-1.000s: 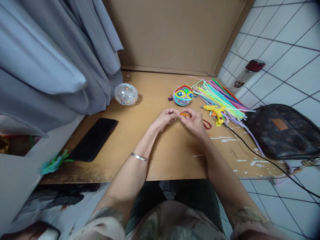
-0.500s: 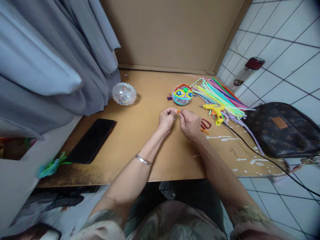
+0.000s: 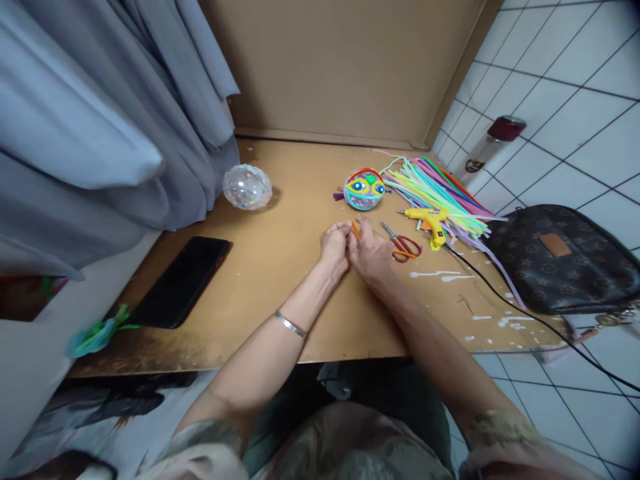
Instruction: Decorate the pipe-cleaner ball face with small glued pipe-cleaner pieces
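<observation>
My left hand (image 3: 335, 245) and my right hand (image 3: 371, 251) are together over the middle of the table, fingers closed around a small orange piece (image 3: 355, 229) that shows between them. Just beyond them sits a decorated ball (image 3: 365, 189) with yellow-rimmed blue eyes. Red-handled scissors (image 3: 409, 248) lie right of my right hand, with an orange strip (image 3: 404, 254) across the handles. Farther right is a yellow glue gun (image 3: 433, 223), its nozzle pointing left.
A bundle of coloured pipe cleaners (image 3: 440, 190) lies behind the glue gun, beside a brown bag (image 3: 565, 267). The gun's black cable (image 3: 520, 310) runs right. A clear ball (image 3: 247, 187) and black phone (image 3: 181, 283) are on the left, near a grey curtain (image 3: 150, 107).
My right hand has moved left and closer to my left hand, uncovering the scissors. More of the orange piece shows, now tilted upward between the fingers.
</observation>
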Demonstrator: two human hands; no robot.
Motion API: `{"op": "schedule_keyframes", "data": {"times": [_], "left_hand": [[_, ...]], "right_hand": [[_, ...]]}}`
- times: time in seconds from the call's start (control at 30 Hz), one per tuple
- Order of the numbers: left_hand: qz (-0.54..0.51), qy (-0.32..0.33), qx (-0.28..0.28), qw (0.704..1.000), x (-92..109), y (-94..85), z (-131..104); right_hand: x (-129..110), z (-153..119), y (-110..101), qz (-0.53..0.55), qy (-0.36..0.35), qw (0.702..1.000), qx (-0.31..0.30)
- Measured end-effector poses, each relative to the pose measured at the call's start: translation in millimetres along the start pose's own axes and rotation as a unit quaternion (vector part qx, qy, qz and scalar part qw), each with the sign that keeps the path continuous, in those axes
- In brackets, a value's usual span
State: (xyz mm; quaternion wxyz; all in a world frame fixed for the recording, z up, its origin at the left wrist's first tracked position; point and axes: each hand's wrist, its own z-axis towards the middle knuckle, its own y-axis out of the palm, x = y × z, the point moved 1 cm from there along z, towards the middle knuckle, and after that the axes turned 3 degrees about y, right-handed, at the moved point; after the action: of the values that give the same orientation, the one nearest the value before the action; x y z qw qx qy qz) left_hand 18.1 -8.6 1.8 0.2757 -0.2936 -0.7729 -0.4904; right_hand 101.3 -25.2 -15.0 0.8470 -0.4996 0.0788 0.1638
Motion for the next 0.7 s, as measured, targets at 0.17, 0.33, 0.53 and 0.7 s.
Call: {"op": "schedule_keyframes", "data": {"times": [0.17, 0.33, 0.53, 0.7], "left_hand": [[-0.019, -0.06, -0.002, 0.998, 0, 0.9, -1], [-0.005, -0.079, -0.054, 0.995, 2, -1.7, 0], [0.016, -0.095, -0.079, 0.992, 4, -5.4, 8], [0.05, -0.072, -0.11, 0.99, 11, -7.2, 10]], "right_hand": [[3, 2, 0, -0.004, 0.008, 1.0, 0.006], [10, 4, -3, 0.009, 0.03, 0.999, 0.009], [19, 10, -5, 0.09, 0.046, 0.995, 0.023], [30, 17, -4, 0.203, 0.056, 0.978, 0.004]]}}
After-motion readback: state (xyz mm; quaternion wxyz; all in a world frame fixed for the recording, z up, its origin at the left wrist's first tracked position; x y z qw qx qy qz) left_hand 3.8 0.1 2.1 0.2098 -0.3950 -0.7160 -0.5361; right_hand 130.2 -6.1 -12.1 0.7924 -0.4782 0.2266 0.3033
